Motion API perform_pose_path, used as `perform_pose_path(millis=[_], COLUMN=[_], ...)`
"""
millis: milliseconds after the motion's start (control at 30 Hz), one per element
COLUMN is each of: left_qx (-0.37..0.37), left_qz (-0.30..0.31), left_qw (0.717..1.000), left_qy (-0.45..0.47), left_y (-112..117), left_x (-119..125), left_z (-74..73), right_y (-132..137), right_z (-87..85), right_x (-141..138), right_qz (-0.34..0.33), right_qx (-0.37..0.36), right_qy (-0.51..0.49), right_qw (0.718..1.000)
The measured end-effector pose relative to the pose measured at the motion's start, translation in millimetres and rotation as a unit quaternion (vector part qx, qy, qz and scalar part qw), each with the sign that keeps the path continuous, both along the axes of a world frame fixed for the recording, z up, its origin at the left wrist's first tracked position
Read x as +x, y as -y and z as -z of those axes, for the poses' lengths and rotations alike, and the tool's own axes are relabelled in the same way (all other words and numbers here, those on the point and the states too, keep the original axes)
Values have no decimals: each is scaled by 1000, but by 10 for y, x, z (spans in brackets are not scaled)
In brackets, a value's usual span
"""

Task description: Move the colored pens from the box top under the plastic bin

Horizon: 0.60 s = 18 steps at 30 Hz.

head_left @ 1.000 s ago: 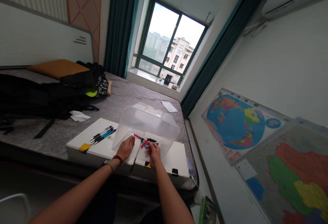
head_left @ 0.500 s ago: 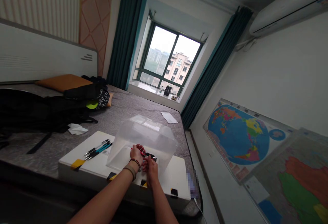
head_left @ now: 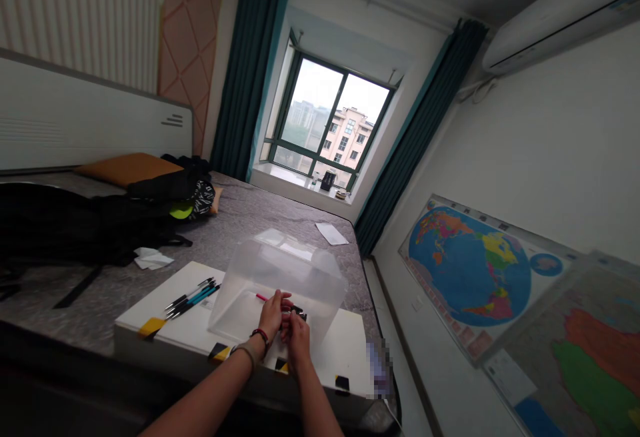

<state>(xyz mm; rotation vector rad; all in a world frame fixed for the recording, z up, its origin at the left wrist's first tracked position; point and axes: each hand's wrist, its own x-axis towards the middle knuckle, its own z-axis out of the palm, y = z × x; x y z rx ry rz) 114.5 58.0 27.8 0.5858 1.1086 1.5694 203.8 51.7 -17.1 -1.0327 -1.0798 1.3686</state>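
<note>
Head view, hands: the left hand (head_left: 274, 314) and right hand (head_left: 299, 340) sat close together at the open side of a clear plastic box (head_left: 280, 267), near the middle of the white carton (head_left: 135, 324).
Grip: fingers of both hands were curled and pressed together; whether they pinched anything, I could not tell.
Things: a pink-tipped pen (head_left: 261, 297) stuck out at 10 o'clock from the hands, and a black piece (head_left: 301, 315) showed at 2 o'clock.
Hidden: the fingers covered the pen's middle; the black piece was too small to identify.
Rest: loose pens (head_left: 193, 297) lay at 9 o'clock on the carton; a black backpack (head_left: 65, 224) lay farther off at 10 o'clock.
</note>
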Motion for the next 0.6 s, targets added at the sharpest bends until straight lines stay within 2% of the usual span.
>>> perform_pose_path(millis=[67, 133, 233, 333, 467, 600], left_qx=[24, 64, 126, 152, 132, 134], left_qz=[8, 56, 117, 100, 103, 130], left_qw=[999, 989, 949, 915, 926, 936], left_qy=[-43, -119, -264, -359, -339, -298], left_y=[-1, 18, 66, 79, 37, 22], left_x=[-27, -71, -184, -297, -303, -179], left_z=[-33, -49, -70, -132, -215, -205], right_y=[28, 42, 47, 51, 49, 38], right_z=[-40, -58, -57, -54, -60, -63], right_x=[6, 15, 26, 30, 27, 16], right_qz=[-10, -20, -34, -48, -73, -112], right_qx=[13, 23, 5, 3, 47, 54], right_qy=[6, 10, -12, -3, 58, 101], right_qw=[1000, 999, 999, 999, 994, 987])
